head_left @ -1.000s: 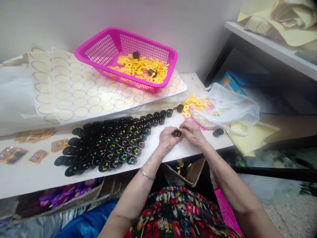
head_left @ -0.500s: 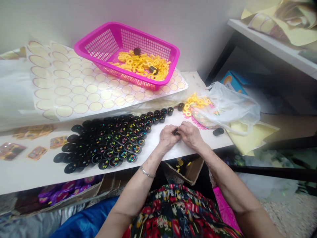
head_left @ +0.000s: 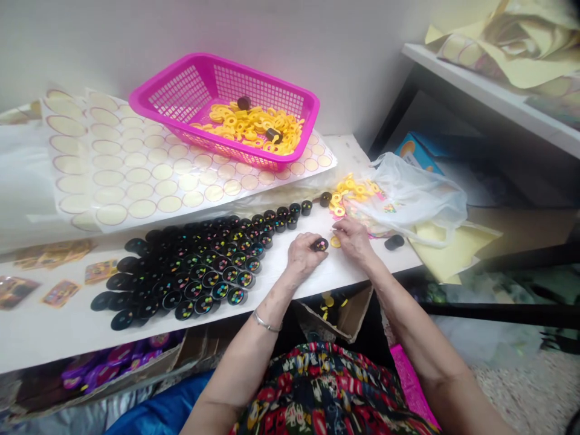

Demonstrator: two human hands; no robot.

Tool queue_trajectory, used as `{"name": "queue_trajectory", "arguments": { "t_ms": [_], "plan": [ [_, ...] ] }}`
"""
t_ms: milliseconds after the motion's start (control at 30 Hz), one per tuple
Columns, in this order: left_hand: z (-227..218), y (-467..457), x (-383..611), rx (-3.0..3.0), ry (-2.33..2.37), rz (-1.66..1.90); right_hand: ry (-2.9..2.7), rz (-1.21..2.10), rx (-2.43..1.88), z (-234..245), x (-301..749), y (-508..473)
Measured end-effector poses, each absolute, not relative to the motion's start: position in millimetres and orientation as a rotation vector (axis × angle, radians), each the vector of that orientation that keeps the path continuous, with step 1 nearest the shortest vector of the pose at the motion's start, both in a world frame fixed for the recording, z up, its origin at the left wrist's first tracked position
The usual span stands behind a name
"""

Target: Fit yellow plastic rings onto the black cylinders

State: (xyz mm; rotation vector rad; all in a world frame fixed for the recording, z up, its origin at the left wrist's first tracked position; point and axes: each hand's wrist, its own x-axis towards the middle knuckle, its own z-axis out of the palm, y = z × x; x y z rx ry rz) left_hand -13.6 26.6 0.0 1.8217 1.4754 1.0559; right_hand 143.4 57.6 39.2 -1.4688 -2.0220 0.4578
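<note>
My left hand (head_left: pixel 304 254) is closed around a small black cup (head_left: pixel 320 244) with coloured bits showing in its open top. To its right, my right hand (head_left: pixel 356 240) has its fingers bent and the tips together; what they hold, if anything, I cannot make out. A round yellow disc (head_left: pixel 335 241) shows right beside those fingers, and whether it is held or lies on the table is unclear. Left of my hands stand many similar black cups (head_left: pixel 211 278) in close rows, with coloured bits inside.
A pink basket (head_left: pixel 224 138) with yellow ring pieces sits on sticker sheets (head_left: pixel 165 205) at the back. Loose yellow pieces (head_left: pixel 353 188) lie beside a clear plastic bag (head_left: pixel 421 193). A black cup (head_left: pixel 394 242) stands at right. Below the table edge is an open cardboard box (head_left: pixel 348 329).
My hands were together over a dark piece; now they are apart. The black cup shows in my left hand, and my right hand has shifted right, with the yellow disc visible beside it.
</note>
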Motion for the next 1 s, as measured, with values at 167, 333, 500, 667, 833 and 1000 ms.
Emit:
{"name": "queue_trajectory", "arguments": {
  "t_ms": [167,333,500,667,833,1000],
  "plan": [
    [-3.8,27.8,-13.5,1.785,1.475,1.088,-2.289,0.245,-1.790,38.2,134.9,70.1],
    [-5.5,27.9,-13.3,1.765,1.479,1.089,-2.136,0.164,-1.877,40.7,143.0,68.9],
    [-2.7,27.8,-13.0,1.777,1.479,1.086,-2.136,0.200,-1.608,30.9,159.2,47.1],
    [0.3,27.5,-12.1,1.779,1.499,1.064,-2.270,0.093,-1.527,23.5,159.1,31.2],
    [0.4,26.8,-12.3,1.771,1.500,1.060,-2.202,0.206,-1.545,30.7,158.2,28.5],
    [2.6,26.7,-13.2,1.783,1.491,1.053,-2.020,0.699,-1.675,42.5,163.2,34.3]
  ]
}}
